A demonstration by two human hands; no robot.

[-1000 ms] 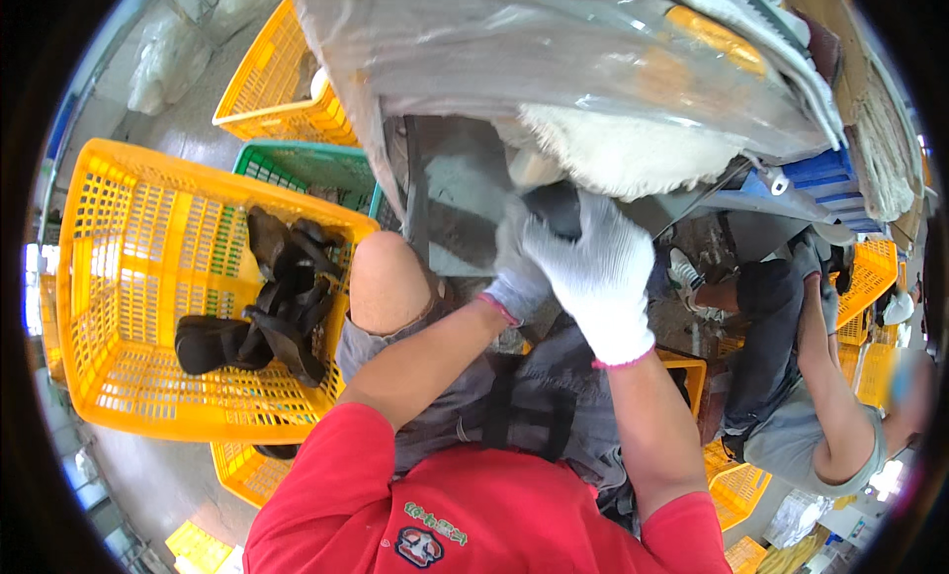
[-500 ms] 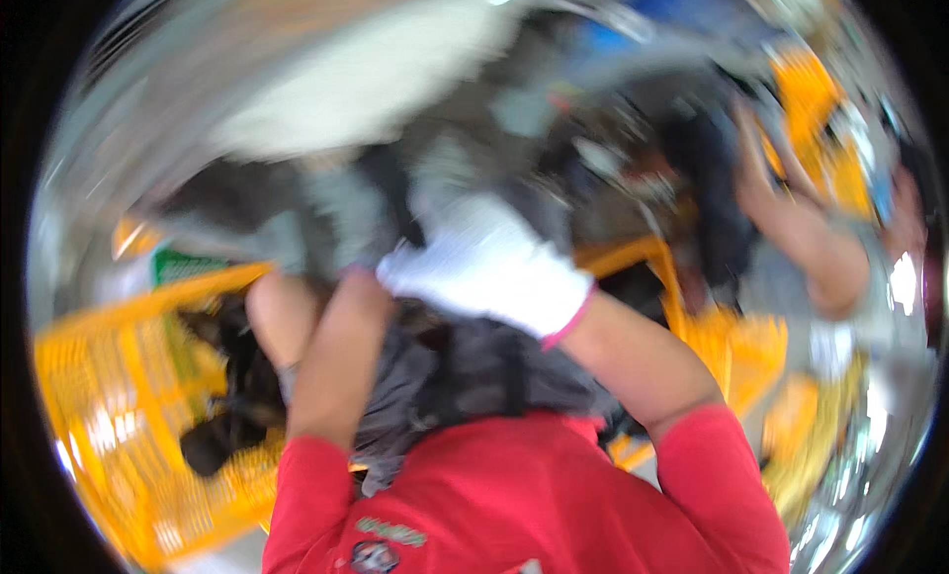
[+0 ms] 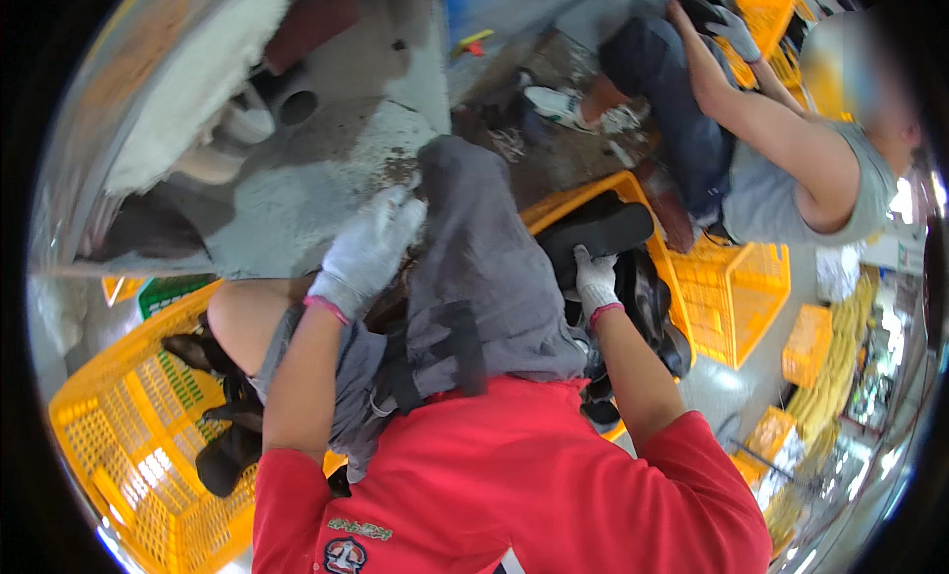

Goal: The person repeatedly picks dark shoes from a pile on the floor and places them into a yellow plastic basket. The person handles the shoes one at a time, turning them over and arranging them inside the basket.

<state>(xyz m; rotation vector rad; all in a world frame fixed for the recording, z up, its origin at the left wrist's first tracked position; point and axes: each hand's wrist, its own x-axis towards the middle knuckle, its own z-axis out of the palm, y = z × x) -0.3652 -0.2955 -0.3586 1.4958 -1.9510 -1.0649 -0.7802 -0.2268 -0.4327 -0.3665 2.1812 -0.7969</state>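
Note:
My right hand (image 3: 597, 285), in a white knit glove with a pink cuff, grips a black shoe (image 3: 605, 230), its thumb pressed on the dark sole. This shoe lies over a yellow crate (image 3: 680, 307) beside my right thigh, above several other black shoes (image 3: 647, 302). My left hand (image 3: 368, 250), gloved the same way, is open with fingers stretched forward, holding nothing. It hovers beside my grey-clad knee, near the grey machine housing (image 3: 326, 213).
At left, another yellow crate (image 3: 119, 401) holds several dark shoes (image 3: 229, 457). A white fluffy wheel (image 3: 198, 89) is mounted above the grey housing. A co-worker (image 3: 791, 169) sits at far right among yellow crates (image 3: 736, 297).
My right hand has moved from over my lap to the right crate and taken hold of a black shoe. My left hand now shows forward of my left thigh. The blur has cleared.

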